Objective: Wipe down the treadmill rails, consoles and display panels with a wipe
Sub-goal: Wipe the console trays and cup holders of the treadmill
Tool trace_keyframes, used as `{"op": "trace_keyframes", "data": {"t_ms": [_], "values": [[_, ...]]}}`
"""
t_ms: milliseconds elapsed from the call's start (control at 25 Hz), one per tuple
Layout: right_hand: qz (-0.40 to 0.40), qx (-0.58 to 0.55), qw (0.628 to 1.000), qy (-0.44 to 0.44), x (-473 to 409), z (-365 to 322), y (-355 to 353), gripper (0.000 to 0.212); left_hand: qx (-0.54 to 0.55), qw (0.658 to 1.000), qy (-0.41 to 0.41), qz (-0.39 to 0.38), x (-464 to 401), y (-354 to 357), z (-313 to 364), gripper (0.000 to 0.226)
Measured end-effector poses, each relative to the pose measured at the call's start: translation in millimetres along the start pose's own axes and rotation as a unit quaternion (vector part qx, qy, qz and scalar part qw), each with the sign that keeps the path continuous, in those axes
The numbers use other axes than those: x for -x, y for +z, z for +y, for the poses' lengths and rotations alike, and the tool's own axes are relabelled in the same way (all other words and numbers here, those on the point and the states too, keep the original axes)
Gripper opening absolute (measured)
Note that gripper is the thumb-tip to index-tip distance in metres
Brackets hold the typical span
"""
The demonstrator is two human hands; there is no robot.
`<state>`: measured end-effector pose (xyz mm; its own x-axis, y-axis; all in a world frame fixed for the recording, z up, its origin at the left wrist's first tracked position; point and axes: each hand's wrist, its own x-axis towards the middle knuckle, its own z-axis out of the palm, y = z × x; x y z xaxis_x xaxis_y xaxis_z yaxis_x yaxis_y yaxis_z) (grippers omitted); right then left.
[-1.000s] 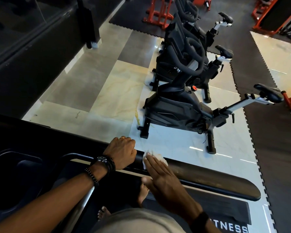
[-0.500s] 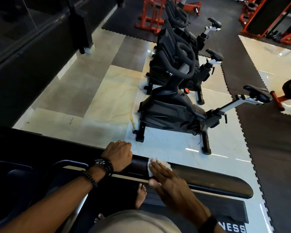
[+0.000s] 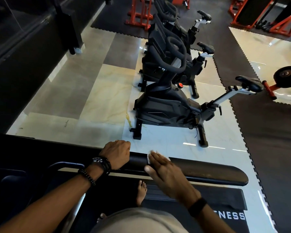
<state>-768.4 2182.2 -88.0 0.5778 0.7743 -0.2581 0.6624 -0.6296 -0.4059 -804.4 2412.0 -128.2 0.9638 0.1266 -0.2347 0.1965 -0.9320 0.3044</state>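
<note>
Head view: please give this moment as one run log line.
left hand grips rail | right hand flat, presses wipe on rail | step: wiping rail

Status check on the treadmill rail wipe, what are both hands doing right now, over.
Left hand grips the rail. Right hand flat, pressing the white wipe on the rail. Nothing blocking the stretch of rail ahead.

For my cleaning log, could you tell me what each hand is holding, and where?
The left hand grips the rail near its console end. The right hand presses the wipe flat on it.
</note>
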Motion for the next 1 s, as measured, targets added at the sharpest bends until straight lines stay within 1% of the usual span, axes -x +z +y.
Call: {"op": "trace_keyframes", "data": {"t_ms": [80, 120, 200, 280, 320, 360, 440, 480, 520, 600, 640, 680, 720, 800, 840, 880, 960, 1000], "values": [[-0.015, -0.003, 1.0, -0.004, -15, -22, 3, 0.107, 0.002, 1.0, 0.004, -0.005, -1, 0, 1, 0.019], [-0.023, -0.006, 0.999, -0.022, -13, -30, 7, 0.105, 0.003, 1.0, 0.006, -0.003, -1, -1, 2, 0.019], [-0.008, 0.003, 0.998, -0.068, 5, -25, 14, 0.092, 0.001, 1.0, 0.009, 0.001, 1, -1, 3, 0.02], [0.028, 0.026, 0.997, -0.068, 26, 0, 18, 0.077, 0.006, 1.0, 0.009, -0.001, 2, 0, 2, 0.021], [0.044, 0.038, 0.997, -0.06, 27, 6, 18, 0.074, 0.006, 1.0, 0.007, -0.002, 3, 0, 3, 0.021], [0.053, 0.046, 0.996, -0.049, 21, 5, 18, 0.075, 0.003, 1.0, 0.006, -0.005, 3, -1, 3, 0.021], [0.046, 0.04, 0.997, -0.037, 7, -14, 21, 0.084, -0.007, 1.0, 0.007, -0.005, 0, -2, 4, 0.02], [0.027, 0.031, 0.998, -0.043, 7, -24, 25, 0.085, -0.016, 1.0, 0.009, -0.008, 0, -3, 5, 0.019], [0.028, 0.03, 0.997, -0.064, 13, -27, 27, 0.08, -0.027, 0.999, 0.012, -0.011, -1, -4, 8, 0.019], [0.066, 0.056, 0.99, -0.11, 40, -13, 27, 0.066, -0.047, 0.999, 0.013, -0.016, 0, -5, 12, 0.018], [0.087, 0.071, 0.988, -0.11, 52, 1, 24, 0.061, -0.051, 0.999, 0.013, -0.014, 0, -5, 14, 0.017], [0.105, 0.079, 0.987, -0.089, 58, 16, 20, 0.06, -0.055, 0.998, 0.013, -0.011, 0, -5, 14, 0.015], [0.109, 0.079, 0.99, -0.049, 56, 24, 15, 0.064, -0.061, 0.998, 0.016, -0.009, 0, -6, 16, 0.013], [0.074, 0.062, 0.995, 0.017, 31, 24, 11, 0.085, -0.078, 0.997, 0.019, -0.006, 1, -8, 19, 0.009], [0.045, 0.045, 0.998, 0.028, 18, 13, 13, 0.093, -0.087, 0.996, 0.021, -0.006, 1, -9, 20, 0.01], [0.031, 0.031, 0.999, 0.021, 12, 1, 18, 0.095, -0.094, 0.995, 0.025, -0.008, 1, -10, 22, 0.01], [0.036, 0.016, 0.999, -0.029, 22, -12, 24, 0.085, -0.104, 0.994, 0.031, -0.007, 1, -11, 25, 0.011], [0.056, 0.02, 0.997, -0.049, 34, -8, 26, 0.077, -0.107, 0.994, 0.031, -0.004, 2, -12, 25, 0.012]]}}
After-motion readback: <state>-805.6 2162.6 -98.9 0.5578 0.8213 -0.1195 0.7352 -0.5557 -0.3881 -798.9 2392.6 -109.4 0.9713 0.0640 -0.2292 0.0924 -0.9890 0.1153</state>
